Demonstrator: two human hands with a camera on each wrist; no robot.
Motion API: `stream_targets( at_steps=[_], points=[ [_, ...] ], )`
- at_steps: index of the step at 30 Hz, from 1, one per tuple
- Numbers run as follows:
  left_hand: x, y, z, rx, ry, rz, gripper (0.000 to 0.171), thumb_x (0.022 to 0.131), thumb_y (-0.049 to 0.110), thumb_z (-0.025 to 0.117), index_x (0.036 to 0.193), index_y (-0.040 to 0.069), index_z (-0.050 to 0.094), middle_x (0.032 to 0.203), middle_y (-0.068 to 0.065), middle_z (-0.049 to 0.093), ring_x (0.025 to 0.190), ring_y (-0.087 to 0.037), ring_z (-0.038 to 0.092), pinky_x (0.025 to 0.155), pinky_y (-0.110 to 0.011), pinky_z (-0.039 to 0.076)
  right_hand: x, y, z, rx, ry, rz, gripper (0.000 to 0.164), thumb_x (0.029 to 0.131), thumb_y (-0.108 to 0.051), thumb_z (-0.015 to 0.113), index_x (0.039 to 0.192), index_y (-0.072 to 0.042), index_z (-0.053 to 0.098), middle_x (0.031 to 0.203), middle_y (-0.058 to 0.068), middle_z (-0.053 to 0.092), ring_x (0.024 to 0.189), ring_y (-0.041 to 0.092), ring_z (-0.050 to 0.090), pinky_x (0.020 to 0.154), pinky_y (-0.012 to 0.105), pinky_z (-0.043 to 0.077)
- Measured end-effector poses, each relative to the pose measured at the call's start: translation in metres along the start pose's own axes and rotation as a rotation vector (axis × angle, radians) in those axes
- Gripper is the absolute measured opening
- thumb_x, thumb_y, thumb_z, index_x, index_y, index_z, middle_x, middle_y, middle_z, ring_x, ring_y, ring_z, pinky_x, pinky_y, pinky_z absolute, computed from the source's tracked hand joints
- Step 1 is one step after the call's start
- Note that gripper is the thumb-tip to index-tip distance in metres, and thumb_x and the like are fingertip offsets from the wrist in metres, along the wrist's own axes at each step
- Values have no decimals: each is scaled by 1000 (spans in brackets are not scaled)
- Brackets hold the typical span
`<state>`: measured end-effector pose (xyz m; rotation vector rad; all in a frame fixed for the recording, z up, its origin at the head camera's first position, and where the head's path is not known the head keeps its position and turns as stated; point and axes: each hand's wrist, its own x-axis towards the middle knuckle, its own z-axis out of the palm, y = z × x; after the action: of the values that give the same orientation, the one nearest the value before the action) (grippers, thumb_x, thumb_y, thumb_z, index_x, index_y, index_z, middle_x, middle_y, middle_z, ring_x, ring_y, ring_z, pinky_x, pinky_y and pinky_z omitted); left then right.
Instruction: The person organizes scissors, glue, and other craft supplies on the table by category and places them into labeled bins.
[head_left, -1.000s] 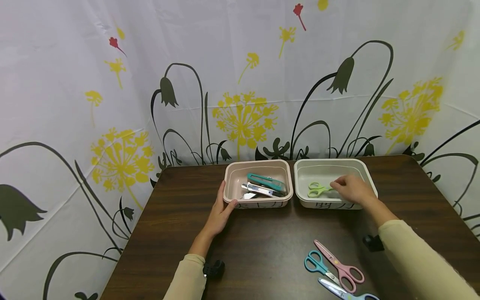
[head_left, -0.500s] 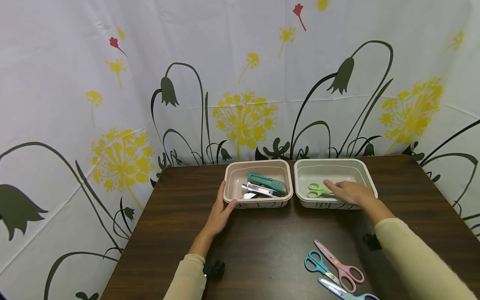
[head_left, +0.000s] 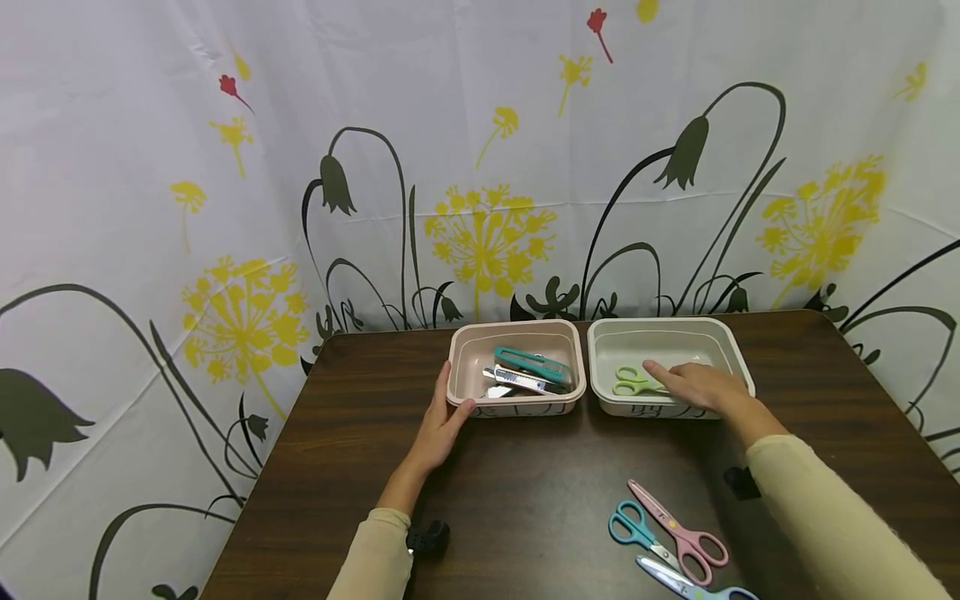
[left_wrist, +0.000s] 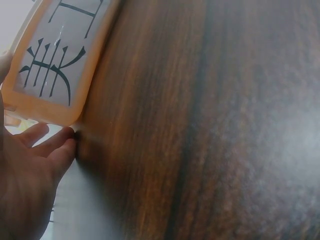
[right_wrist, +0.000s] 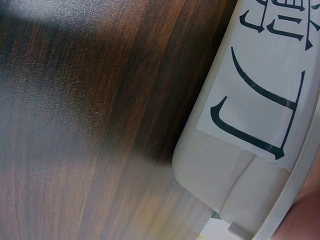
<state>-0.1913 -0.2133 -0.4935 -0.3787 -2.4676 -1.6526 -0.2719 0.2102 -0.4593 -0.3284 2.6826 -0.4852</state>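
Observation:
In the head view my left hand (head_left: pixel 435 429) rests at the near left corner of a pinkish bin (head_left: pixel 468 342), thumb on the front rim, fingers along its left side. In that bin lie a teal box cutter (head_left: pixel 532 364) and a white box cutter (head_left: pixel 521 380), with a metal piece partly hidden beneath. My right hand (head_left: pixel 697 386) reaches over the front rim of a pale grey-green bin (head_left: pixel 667 327), thumb stretched out to the left. Small light green scissors (head_left: pixel 632 382) lie at that bin's bottom, handles showing, blades hidden beside the hand.
On the brown table (head_left: pixel 517 508), nearer me, lie pink scissors (head_left: pixel 675 529), blue-handled scissors (head_left: pixel 637 525) and light purple-blue scissors (head_left: pixel 678 579). A flowered curtain (head_left: pixel 480 167) hangs behind the bins. A label (right_wrist: pixel 255 95) is on the right bin's front.
My right hand has let go of the green scissors, its fingers loosening and the thumb spreading left. The scissors have shifted very slightly left. My left hand has stayed put.

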Motion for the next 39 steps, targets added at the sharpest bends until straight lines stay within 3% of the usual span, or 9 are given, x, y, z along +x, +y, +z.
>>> stream_targets(
  at_steps=[26, 39],
  points=[
    [-2, 2, 0, 27, 10, -5, 74, 99, 10, 57, 155, -3, 10, 151, -36, 24, 130, -53, 36, 106, -61, 27, -2, -3, -1, -5, 35, 25, 94, 98, -68, 13, 136, 9, 50, 136, 33, 49, 120, 53, 48, 89, 64, 39],
    [-2, 4, 0, 36, 12, -13, 74, 99, 12, 57, 156, -1, 11, 152, -35, 24, 131, -53, 36, 107, -59, 26, -18, -26, -10, 47, 287, -88, 76, 100, -63, 29, 130, -1, 62, 126, 22, 62, 111, 45, 57, 79, 59, 46]
  ],
)
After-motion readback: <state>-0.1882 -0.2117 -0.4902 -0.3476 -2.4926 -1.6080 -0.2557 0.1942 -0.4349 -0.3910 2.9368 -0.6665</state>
